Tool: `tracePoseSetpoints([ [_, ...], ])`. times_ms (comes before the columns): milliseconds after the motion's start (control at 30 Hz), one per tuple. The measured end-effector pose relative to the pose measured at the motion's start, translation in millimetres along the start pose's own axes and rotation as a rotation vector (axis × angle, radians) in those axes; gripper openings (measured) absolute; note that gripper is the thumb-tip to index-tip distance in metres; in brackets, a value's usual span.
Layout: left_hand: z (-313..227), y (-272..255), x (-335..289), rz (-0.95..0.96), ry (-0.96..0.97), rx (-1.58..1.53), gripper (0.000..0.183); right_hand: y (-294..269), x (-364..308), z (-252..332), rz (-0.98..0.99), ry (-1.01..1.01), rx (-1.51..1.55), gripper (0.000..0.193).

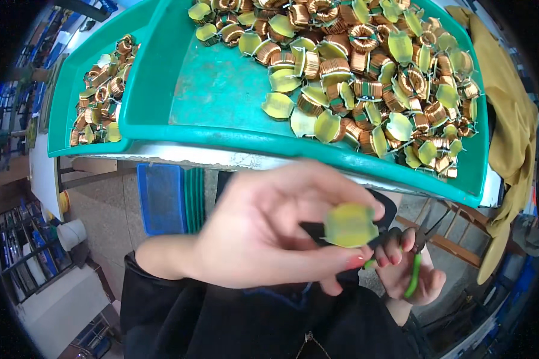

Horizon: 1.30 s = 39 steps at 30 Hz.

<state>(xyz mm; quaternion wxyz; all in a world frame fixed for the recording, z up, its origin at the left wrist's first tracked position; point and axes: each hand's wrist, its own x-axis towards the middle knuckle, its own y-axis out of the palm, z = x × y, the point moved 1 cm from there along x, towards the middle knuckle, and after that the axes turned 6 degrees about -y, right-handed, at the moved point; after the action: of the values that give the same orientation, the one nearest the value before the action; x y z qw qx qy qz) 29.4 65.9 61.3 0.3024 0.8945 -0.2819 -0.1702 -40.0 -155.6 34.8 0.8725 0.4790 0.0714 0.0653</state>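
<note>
A green tray [218,134] is stretching across the far side from where I'm standing; copper-wound toroidal coils [364,37] with yellow-green plates are heaping up in it, mostly to the right; nearer the person's body, the left hand [254,224] is reaching in from the left, its thumb and fingers pinching one plate-backed coil [350,225], which is showing its blurred plate face-on, the longer side running roughly left to right; the right hand [401,266] is lying just right of and below that coil, fingers curling around green-handled pliers [414,272]; their tips are pointing up and rightward, away from the coil; whether the pliers' jaws are parting, I cannot tell.
</note>
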Motion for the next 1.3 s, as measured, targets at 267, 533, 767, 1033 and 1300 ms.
tracePoseSetpoints([
  [267,49,8,0,0.043,-0.345,-0.128,0.054,15,-20,17,-0.206,0.292,-0.331,0.033],
  [533,69,7,3,-0.062,-0.196,-0.141,0.043,-4,-24,26,-0.069,0.222,-0.636,0.029],
  [767,78,7,6,-0.072,0.010,0.025,0.051,-8,-12,21,0.094,-0.104,-1.769,0.022],
  [1033,79,4,7,0.013,0.096,0.058,0.050,-6,-1,18,0.202,-0.131,-1.943,0.022],
  [1300,78,3,7,0.009,0.101,0.008,0.035,-6,2,16,0.234,-0.134,-1.897,0.023],
])
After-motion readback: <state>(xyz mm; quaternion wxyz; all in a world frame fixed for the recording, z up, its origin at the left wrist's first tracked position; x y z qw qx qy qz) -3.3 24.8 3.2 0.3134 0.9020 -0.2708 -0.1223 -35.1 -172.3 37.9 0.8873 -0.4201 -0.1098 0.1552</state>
